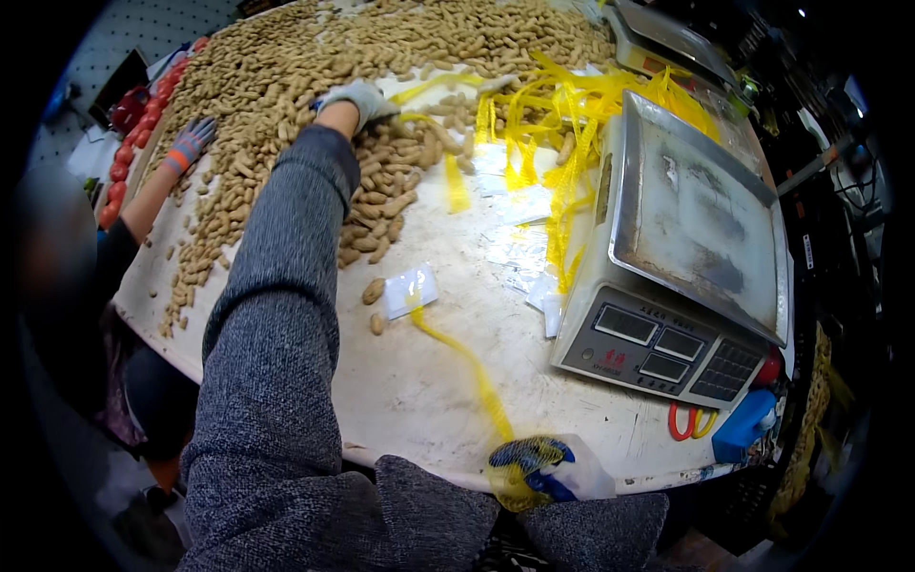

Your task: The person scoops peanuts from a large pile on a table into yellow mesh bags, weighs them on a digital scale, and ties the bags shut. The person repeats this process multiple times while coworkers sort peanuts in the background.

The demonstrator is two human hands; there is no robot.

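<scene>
My left hand [357,104], in a whitish work glove, reaches out to the heap of unshelled peanuts [386,157] and touches its inner edge; its fingers are partly hidden, so its hold cannot be told. At the table's near edge my right hand [550,468], in a white and blue glove, holds the gathered end of a yellow mesh net bag [525,479]. The net's narrow tail [465,354] runs up the table to a white label packet [411,289], with two loose peanuts [374,291] beside it.
A digital scale [629,336] with a worn metal pan stands right. Yellow nets [572,107] and white packets [525,204] lie left of it. A second scale [672,36] is behind. At left, another person's gloved hand [191,143] rests by peanuts; red-handled scissors [680,422] lie near right.
</scene>
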